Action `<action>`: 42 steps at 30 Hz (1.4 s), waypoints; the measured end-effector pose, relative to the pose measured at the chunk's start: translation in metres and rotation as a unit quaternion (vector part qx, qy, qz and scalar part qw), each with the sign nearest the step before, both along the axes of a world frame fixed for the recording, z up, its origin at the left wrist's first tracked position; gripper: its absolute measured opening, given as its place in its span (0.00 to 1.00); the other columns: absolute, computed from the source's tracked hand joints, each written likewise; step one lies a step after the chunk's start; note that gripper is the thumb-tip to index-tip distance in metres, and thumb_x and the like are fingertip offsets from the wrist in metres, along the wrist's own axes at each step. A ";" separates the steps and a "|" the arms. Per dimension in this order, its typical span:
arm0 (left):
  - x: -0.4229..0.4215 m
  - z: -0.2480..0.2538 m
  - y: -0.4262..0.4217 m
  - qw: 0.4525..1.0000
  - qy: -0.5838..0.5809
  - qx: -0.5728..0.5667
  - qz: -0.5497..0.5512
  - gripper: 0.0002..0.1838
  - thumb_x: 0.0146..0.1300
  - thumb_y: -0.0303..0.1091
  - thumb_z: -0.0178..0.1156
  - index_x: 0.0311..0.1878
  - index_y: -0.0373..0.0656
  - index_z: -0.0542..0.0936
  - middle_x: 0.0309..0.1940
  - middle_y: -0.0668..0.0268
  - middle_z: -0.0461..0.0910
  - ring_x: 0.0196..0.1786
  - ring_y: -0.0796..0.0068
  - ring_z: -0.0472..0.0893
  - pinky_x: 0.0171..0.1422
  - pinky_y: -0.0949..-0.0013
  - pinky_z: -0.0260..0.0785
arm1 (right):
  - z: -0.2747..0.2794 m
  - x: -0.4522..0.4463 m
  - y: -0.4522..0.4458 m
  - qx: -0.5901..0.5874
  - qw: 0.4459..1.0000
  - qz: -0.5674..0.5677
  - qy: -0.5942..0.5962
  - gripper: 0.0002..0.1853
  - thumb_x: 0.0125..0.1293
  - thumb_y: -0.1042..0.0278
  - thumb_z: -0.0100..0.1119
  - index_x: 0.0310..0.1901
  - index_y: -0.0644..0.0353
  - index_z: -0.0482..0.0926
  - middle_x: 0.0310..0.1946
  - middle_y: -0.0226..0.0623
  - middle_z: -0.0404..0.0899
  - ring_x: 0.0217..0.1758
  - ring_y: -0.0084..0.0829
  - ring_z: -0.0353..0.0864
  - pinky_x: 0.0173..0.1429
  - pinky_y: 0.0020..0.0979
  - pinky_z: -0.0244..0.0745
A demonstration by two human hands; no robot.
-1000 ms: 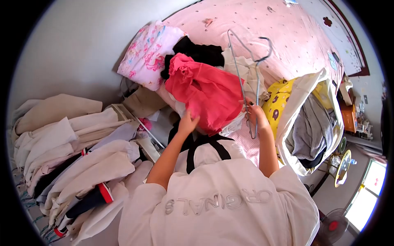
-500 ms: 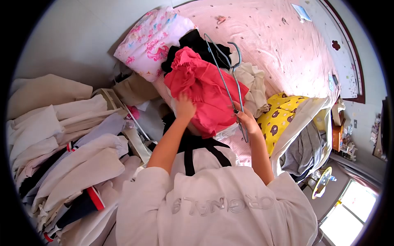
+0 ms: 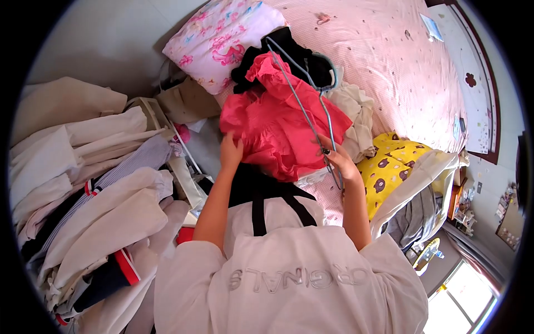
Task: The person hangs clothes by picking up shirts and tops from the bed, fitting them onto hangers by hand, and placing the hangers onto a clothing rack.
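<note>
A pinkish-red garment (image 3: 278, 125) with a ruffled end lies spread in front of me, on top of other clothes on the bed. At its left edge, my left hand (image 3: 231, 153) is closed on the cloth, its fingertips partly hidden. My right hand (image 3: 339, 158) wears a dark ring and grips the long side of a grey-blue hanger (image 3: 305, 111). The hanger stands slanted over the garment's right part, with its hook (image 3: 335, 78) to the upper right. A black garment (image 3: 286, 47) and a cream garment (image 3: 356, 114) show from beneath the red one.
A floral pillow (image 3: 222, 44) lies at the upper left of the pink bed (image 3: 378, 55). Several hanging clothes (image 3: 111, 217) crowd the left side. To the right are a yellow bear-print cloth (image 3: 389, 167) and a white-rimmed bag (image 3: 403, 189) with grey clothing (image 3: 414, 214) inside.
My left hand has moved left and down from over the red garment to its left edge. The garment looks more spread out. The hanger has tilted slightly, still in my right hand.
</note>
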State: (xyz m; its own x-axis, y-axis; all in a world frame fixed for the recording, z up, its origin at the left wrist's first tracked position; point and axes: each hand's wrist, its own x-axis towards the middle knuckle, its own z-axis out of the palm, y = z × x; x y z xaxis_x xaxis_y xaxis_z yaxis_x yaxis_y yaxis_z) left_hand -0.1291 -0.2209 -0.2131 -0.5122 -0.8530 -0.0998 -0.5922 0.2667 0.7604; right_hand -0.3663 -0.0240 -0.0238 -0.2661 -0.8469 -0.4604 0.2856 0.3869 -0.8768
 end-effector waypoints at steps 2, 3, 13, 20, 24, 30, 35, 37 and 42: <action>-0.026 0.007 -0.025 0.995 0.005 -0.102 -0.011 0.21 0.53 0.35 0.56 0.50 0.36 0.69 0.43 0.47 0.72 0.47 0.47 0.71 0.51 0.56 0.64 | 0.001 -0.001 0.001 0.001 1.000 0.016 -0.001 0.39 0.54 0.52 0.53 0.62 0.71 0.55 0.57 0.42 0.65 0.55 0.31 0.64 0.59 0.30 0.57; -0.038 0.003 -0.038 0.995 -0.008 -0.102 -0.016 0.23 0.53 0.37 0.57 0.51 0.37 0.69 0.44 0.48 0.72 0.48 0.48 0.71 0.51 0.56 0.64 | -0.004 -0.003 0.005 0.003 1.000 0.020 -0.006 0.38 0.54 0.54 0.53 0.62 0.71 0.55 0.57 0.42 0.64 0.55 0.31 0.64 0.59 0.30 0.57; -0.122 -0.015 -0.081 0.963 -0.262 -0.007 0.061 0.30 0.46 0.53 0.60 0.49 0.42 0.71 0.43 0.52 0.73 0.47 0.55 0.74 0.47 0.57 0.69 | 0.027 -0.007 0.009 0.084 0.987 0.091 0.105 0.34 0.46 0.82 0.42 0.61 0.65 0.59 0.65 0.39 0.52 0.69 0.31 0.49 0.69 0.30 0.42; -0.083 -0.021 -0.097 0.972 -0.051 0.108 0.201 0.14 0.51 0.36 0.56 0.37 0.37 0.74 0.34 0.56 0.77 0.36 0.61 0.78 0.45 0.62 0.70 | 0.049 -0.008 -0.006 0.304 0.802 -0.020 0.514 0.09 0.55 0.70 0.54 0.39 0.57 0.76 0.32 0.46 0.77 0.37 0.43 0.77 0.40 0.35 0.70; -0.063 -0.021 -0.108 0.847 0.288 0.264 0.360 0.07 0.51 0.27 0.53 0.34 0.35 0.74 0.31 0.58 0.78 0.34 0.68 0.78 0.41 0.67 0.70 | 0.053 -0.011 -0.002 0.170 0.767 -0.094 0.612 0.05 0.53 0.69 0.59 0.31 0.59 0.78 0.23 0.42 0.75 0.26 0.41 0.76 0.30 0.34 0.69; -0.050 0.052 -0.126 0.973 0.120 0.055 0.188 0.12 0.49 0.34 0.58 0.34 0.37 0.75 0.29 0.55 0.78 0.34 0.60 0.78 0.40 0.64 0.69 | 0.084 -0.025 0.012 0.021 0.785 -0.081 0.614 0.04 0.50 0.77 0.59 0.30 0.64 0.77 0.21 0.42 0.74 0.20 0.36 0.73 0.25 0.29 0.66; -0.042 0.159 -0.127 0.985 0.069 -0.084 0.134 0.13 0.47 0.39 0.60 0.35 0.43 0.77 0.29 0.56 0.79 0.35 0.54 0.77 0.39 0.61 0.68 | 0.107 -0.032 0.030 -0.015 0.780 -0.060 0.623 0.05 0.51 0.77 0.59 0.32 0.65 0.77 0.18 0.42 0.72 0.19 0.35 0.71 0.24 0.29 0.64; -0.040 0.198 -0.126 0.985 0.063 -0.114 0.109 0.13 0.47 0.39 0.61 0.34 0.43 0.77 0.29 0.57 0.79 0.35 0.54 0.78 0.39 0.60 0.68 | 0.111 -0.030 0.038 -0.016 0.791 -0.062 0.609 0.05 0.51 0.76 0.59 0.32 0.65 0.77 0.18 0.42 0.73 0.19 0.35 0.71 0.25 0.29 0.64; -0.038 0.259 -0.126 0.969 0.084 -0.233 0.017 0.11 0.46 0.34 0.59 0.35 0.43 0.77 0.29 0.56 0.78 0.34 0.55 0.78 0.38 0.60 0.68 | 0.115 -0.017 0.051 -0.065 0.812 -0.078 0.575 0.06 0.53 0.75 0.59 0.32 0.66 0.77 0.19 0.42 0.73 0.19 0.34 0.71 0.25 0.29 0.64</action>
